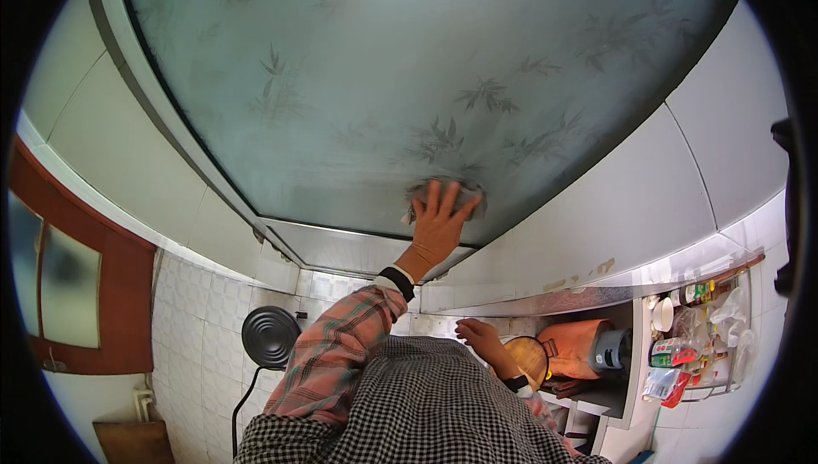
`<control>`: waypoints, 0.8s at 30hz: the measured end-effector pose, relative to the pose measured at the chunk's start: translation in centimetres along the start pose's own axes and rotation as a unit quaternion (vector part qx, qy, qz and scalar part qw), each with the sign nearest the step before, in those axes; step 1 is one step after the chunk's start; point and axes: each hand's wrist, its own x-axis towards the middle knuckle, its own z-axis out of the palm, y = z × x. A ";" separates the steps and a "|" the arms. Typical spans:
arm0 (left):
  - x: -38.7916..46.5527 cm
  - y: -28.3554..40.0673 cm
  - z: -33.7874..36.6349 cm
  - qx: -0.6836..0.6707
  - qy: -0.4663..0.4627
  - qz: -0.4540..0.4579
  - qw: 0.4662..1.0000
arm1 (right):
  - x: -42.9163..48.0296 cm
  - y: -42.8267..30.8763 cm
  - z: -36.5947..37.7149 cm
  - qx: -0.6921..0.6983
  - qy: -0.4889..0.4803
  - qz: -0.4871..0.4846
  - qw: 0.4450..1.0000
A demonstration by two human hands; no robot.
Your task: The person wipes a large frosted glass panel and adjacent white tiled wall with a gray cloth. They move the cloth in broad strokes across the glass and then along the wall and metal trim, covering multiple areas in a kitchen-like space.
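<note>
My left hand (441, 215) is spread flat over a crumpled grey cloth (418, 195), pressing it to a large frosted glass panel (383, 93) patterned with bamboo leaves. The cloth lies near the panel's narrow lower end, above its metal-coloured edge strip. Lower down, my right hand (479, 338) hangs beside my checked apron (422, 400), its fingers loosely bent and apart, with nothing seen in it. It is nearest a round wooden board (525, 356), which it does not visibly touch.
White cabinet or wall panels flank the glass. A black round stool (271, 337) stands on the tiled floor at left, near a red-brown door (128, 310). To the right are an orange container (575, 348), a grey gas cylinder top (610, 350) and a wire rack (716, 392) holding bottles and bags.
</note>
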 end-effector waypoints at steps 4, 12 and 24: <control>-1.6 -4.8 -2.3 0.039 -0.071 -0.049 0.996 | -1.1 0.8 -0.5 -0.027 -0.026 -0.024 0.999; 2.7 -4.3 -2.1 -0.024 0.293 -0.434 0.851 | -4.9 4.1 -3.8 0.047 0.054 0.023 0.997; -2.0 2.7 3.4 0.025 -0.185 0.140 0.972 | -5.9 5.3 -5.3 -0.072 -0.007 -0.015 0.997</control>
